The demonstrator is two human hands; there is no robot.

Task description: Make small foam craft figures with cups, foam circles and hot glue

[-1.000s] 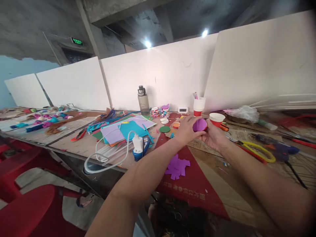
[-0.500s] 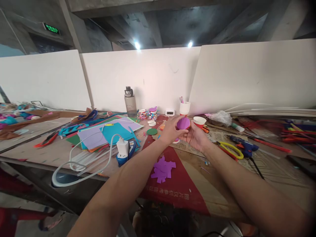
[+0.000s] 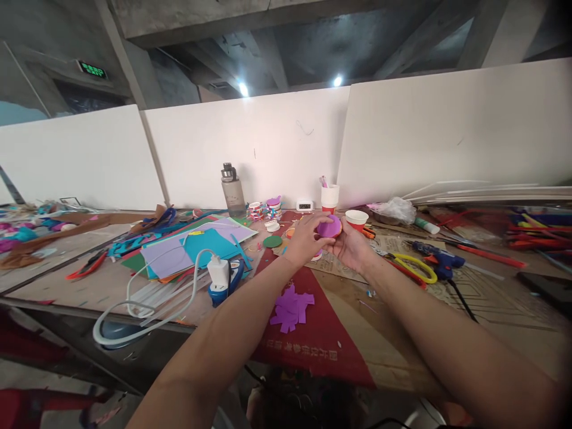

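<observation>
Between both hands is a round purple paper disc [image 3: 329, 227] with an orange-red edge, raised a little above the table. My left hand [image 3: 308, 238] grips its left side with thumb and fingers. From the right and below, my right hand [image 3: 353, 245] holds the same disc, its fingers partly hidden behind it. A pile of purple paper strips [image 3: 291, 308] lies on the red sheet [image 3: 322, 333] nearer to me. Beyond my left hand, a green disc [image 3: 272, 241] rests on the table, and a red and white paper cup [image 3: 356, 219] stands behind my right hand.
Coloured paper sheets [image 3: 210, 247] and a white charger [image 3: 218, 271] with its cable lie left. A bottle [image 3: 233, 193], a small clock [image 3: 304, 205] and a cup with sticks [image 3: 329, 196] stand at the back. Yellow-handled scissors [image 3: 415, 268] and a blue glue gun [image 3: 440, 260] lie right.
The view has shifted slightly. The disc has tilted a little in my hands, showing more of its orange edge; both hands keep hold of it.
</observation>
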